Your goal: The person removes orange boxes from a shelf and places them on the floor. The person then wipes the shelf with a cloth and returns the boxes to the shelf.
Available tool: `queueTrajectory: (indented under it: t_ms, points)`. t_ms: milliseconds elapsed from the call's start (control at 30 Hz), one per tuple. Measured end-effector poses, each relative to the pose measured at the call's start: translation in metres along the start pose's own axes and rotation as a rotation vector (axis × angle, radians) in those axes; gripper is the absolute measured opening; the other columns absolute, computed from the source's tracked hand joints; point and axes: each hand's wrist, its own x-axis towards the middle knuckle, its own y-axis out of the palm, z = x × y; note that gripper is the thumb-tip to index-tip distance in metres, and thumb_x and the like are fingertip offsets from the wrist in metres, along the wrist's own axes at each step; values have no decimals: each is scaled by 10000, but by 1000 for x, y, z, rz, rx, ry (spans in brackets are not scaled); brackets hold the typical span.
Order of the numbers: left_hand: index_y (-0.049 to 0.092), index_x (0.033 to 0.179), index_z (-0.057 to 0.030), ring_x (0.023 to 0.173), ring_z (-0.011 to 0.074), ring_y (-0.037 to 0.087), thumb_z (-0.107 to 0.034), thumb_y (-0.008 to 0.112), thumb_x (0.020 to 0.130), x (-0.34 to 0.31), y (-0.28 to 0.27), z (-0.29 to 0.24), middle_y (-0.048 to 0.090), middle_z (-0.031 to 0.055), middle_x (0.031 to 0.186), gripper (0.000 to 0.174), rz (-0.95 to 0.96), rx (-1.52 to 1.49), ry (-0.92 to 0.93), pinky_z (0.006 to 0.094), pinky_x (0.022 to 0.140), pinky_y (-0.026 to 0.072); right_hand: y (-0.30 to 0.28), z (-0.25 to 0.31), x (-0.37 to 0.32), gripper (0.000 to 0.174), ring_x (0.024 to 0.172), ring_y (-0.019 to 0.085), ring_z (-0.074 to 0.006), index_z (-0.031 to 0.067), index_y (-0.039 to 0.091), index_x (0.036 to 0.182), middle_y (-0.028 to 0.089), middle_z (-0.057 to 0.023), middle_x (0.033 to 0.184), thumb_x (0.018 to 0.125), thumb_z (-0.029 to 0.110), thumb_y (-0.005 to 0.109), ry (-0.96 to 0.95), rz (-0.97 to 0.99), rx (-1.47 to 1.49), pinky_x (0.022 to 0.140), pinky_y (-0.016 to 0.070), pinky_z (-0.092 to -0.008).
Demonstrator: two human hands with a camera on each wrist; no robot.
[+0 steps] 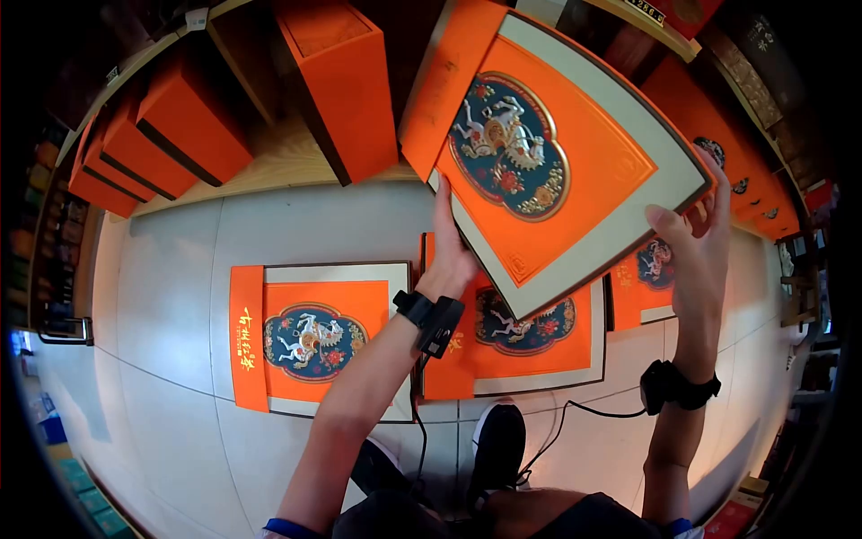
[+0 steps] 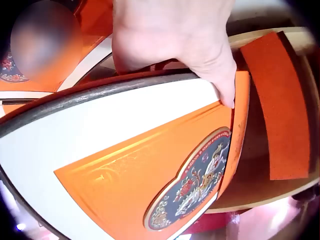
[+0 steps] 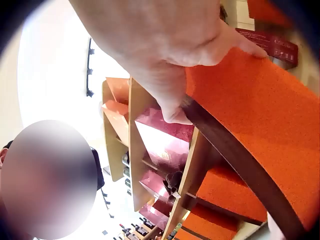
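Both hands hold a large orange gift box (image 1: 588, 117) with a cream border, tilted in front of the shelf. A dark blue medallion with a prancing horse and flowers decorates its front. My left hand (image 1: 453, 260) grips the lower left edge; in the left wrist view its thumb (image 2: 227, 92) lies over the front by the orange band. At the opposite corner, my right hand (image 1: 699, 251) grips the edge, thumb on the near side and fingers behind. The right wrist view shows that hand (image 3: 165, 45) astride the box's dark brown edge (image 3: 235, 155).
Below on the tiled floor (image 1: 171, 305) lie matching boxes: one at left (image 1: 400, 296), one under the held box (image 1: 449, 382), one partly hidden at right (image 1: 624, 292). Upright orange boxes (image 1: 346, 99) stand on a wooden shelf (image 1: 278, 166). Cables (image 1: 593, 406) hang from the wrists.
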Motion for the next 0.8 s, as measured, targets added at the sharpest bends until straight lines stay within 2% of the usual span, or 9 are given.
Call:
queueTrajectory:
  t_ms: [167, 367, 433, 467, 567, 600, 700, 733, 800]
  points:
    - [456, 1471, -91, 1306, 299, 535, -634, 495, 988, -32, 23, -8, 522, 121, 1469, 729, -49, -34, -111, 476, 1101, 451, -30, -6, -17, 731, 1120, 584, -212, 65, 483, 1423, 574, -108, 1258, 752, 205, 735, 92, 4, -27, 969, 487, -357]
    - [510, 1432, -87, 1310, 293, 544, -574, 552, 975, -64, 36, -12, 549, 113, 1457, 669, -20, -25, -269, 474, 1119, 433, -66, -6, -36, 590, 1062, 576, -170, 5, 501, 1345, 547, -53, 1094, 813, 224, 634, 183, -42, 114, 988, 466, -336]
    - [471, 1454, -80, 1319, 287, 545, -530, 574, 978, -76, 38, -8, 552, 112, 1455, 663, 3, -22, -309, 472, 1126, 429, -86, -11, -39, 598, 1105, 571, -179, 1, 494, 1346, 555, -64, 1147, 815, 236, 637, 252, 13, 144, 1022, 451, -351]
    - [492, 1428, -82, 1314, 268, 551, -501, 592, 976, -85, 40, -8, 562, 101, 1442, 624, -16, -29, -349, 450, 1119, 435, -97, -17, -42, 611, 1282, 534, -223, -22, 422, 1443, 533, -121, 1387, 887, 212, 522, 242, 65, 142, 1104, 396, -368]
    - [511, 1396, -86, 1288, 244, 569, -478, 618, 968, -118, 48, -9, 584, 80, 1410, 591, -127, 144, -423, 427, 1091, 452, -114, -17, -58, 625, 1328, 508, -229, -22, 404, 1469, 529, -130, 1415, 905, 224, 515, 275, 71, 275, 1124, 379, -372]
    - [543, 1356, -98, 1245, 202, 586, -470, 659, 951, -124, 45, -10, 606, 57, 1369, 562, -105, 162, -447, 396, 1057, 454, -124, -20, -63, 629, 1364, 481, -235, -30, 387, 1483, 518, -133, 1443, 931, 234, 528, 284, 86, 317, 1140, 366, -382]
    - [513, 1402, -101, 1288, 207, 564, -439, 674, 955, -141, 33, -5, 602, 63, 1381, 583, -36, 270, -424, 418, 1061, 466, -152, -38, -83, 629, 1371, 472, -228, -37, 377, 1489, 513, -128, 1448, 956, 254, 543, 391, 36, 405, 1144, 365, -389]
    - [528, 1385, -82, 1260, 196, 577, -412, 702, 948, -151, 39, -8, 607, 70, 1365, 574, -46, 245, -453, 380, 1032, 483, -161, -46, -90, 597, 1366, 459, -222, -13, 359, 1507, 475, -111, 1475, 986, 238, 502, 400, 64, 451, 1163, 335, -385]
    - [540, 1373, -79, 1247, 192, 580, -423, 704, 945, -162, 30, -5, 609, 67, 1360, 573, -46, 304, -480, 378, 1036, 479, -179, -58, -102, 597, 1367, 459, -224, -13, 360, 1505, 476, -109, 1474, 982, 236, 504, 454, 63, 474, 1159, 339, -384]
